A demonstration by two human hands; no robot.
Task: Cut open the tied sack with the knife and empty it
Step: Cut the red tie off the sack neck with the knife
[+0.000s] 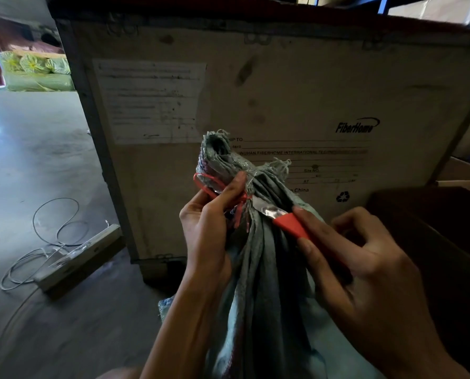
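Between my two hands stands the sack (pixel 258 269), its gathered neck pinched in my left hand (pixel 209 228), thumb pressed just beside the red tie (pixel 214 187). My right hand (pixel 365 274) is clenched around the knife (pixel 280 218), whose red handle runs out from under my fingers and whose short silvery blade lies against the cloth just right of the knot, its tip pointing toward my left thumb.

That is my worry: if the tie gives way suddenly, I judge the blade could run on into the left thumb or fingers, which sit close beyond it. A steep angle could also slit the weave and spill the contents early.

Under my grip the sack is coarse grey-green woven plastic, pleated into long folds below the knot and frayed to loose threads above it. Its tie looks like thin, glossy plastic string. Beyond both hands stands a scuffed plywood crate (pixel 283 91) with printed lettering.
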